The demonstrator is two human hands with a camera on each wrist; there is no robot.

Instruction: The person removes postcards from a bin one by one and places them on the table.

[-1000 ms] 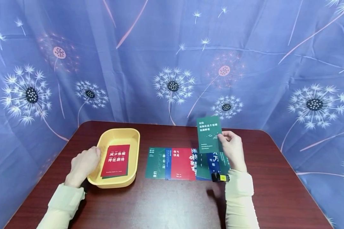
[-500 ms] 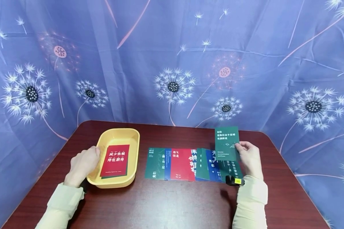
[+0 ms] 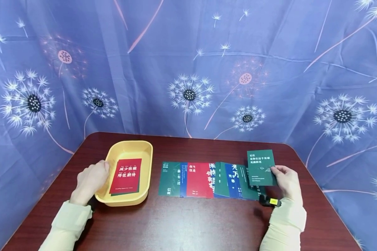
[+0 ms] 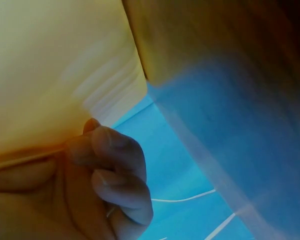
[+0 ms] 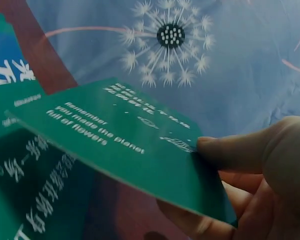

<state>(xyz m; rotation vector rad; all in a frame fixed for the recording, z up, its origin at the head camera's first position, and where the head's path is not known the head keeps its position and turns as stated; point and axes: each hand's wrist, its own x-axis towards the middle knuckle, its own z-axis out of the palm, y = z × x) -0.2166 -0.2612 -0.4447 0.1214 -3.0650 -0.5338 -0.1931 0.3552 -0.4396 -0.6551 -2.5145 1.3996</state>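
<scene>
Between thumb and fingers my right hand (image 3: pixel 287 181) pinches the right edge of a green card (image 3: pixel 260 169) with white print. It is held raised over the right end of a row of overlapping cards (image 3: pixel 201 179) in green, blue and red. In the right wrist view the green card (image 5: pixel 105 130) tilts above another green card (image 5: pixel 20 200) lying below. My left hand (image 3: pixel 92 179) grips the left rim of a yellow tray (image 3: pixel 147 167); the left wrist view shows curled fingers at the tray's wall (image 4: pixel 50 75). Inside the tray a red card (image 3: pixel 125 177) overlaps a green one.
All of this stands on a dark red-brown wooden table (image 3: pixel 182 226). A blue curtain (image 3: pixel 150 87) with dandelion prints hangs behind the table and at its sides. Bare tabletop lies in front of the card row.
My right hand has moved right and lower with the green card, from over the row's middle-right to its right end. The left hand stays on the tray's rim.
</scene>
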